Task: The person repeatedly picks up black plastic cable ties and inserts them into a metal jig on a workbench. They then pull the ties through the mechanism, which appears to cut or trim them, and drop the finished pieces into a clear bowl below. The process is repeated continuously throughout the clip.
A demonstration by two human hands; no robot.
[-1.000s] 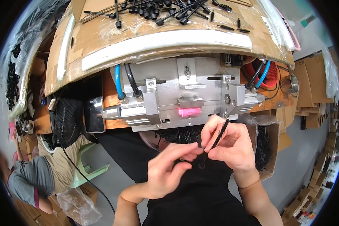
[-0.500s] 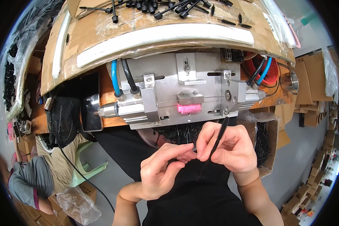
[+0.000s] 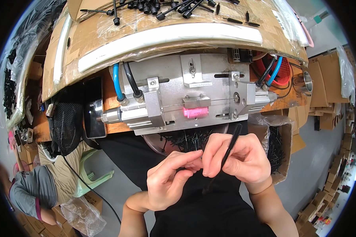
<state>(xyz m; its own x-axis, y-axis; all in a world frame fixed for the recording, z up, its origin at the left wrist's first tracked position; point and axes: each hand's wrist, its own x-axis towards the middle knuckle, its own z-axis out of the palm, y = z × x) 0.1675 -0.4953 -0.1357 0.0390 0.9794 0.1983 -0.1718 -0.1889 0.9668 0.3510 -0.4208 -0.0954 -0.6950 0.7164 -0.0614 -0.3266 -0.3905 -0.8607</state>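
My right hand (image 3: pixel 247 160) is closed around a thin black mascara brush (image 3: pixel 232 145), its bristled end slanting up past the fingers. The lower end of the brush blurs against my dark clothing. My left hand (image 3: pixel 168 179) is beside it on the left, thumb and fingers bent together in a pinch. Its fingertips meet the right hand's fingers, and whatever lies between them is too small to make out. Beyond both hands, a metal fixture (image 3: pixel 209 85) with two cylinders bears a pink block (image 3: pixel 195 112) at its middle.
Cardboard with black wands (image 3: pixel 148 7) lies behind the fixture. Below it is a bowl of black pieces (image 3: pixel 186 140); a box of black parts (image 3: pixel 276 152) stands at right. A phone (image 3: pixel 94 106), a black mesh bag (image 3: pixel 67 122) and a seated person (image 3: pixel 35 193) are at left.
The mascara brush has turned slightly in my right hand, and that hand's fingers have shifted a little. My left hand stays almost in place. The whole view has moved slightly.
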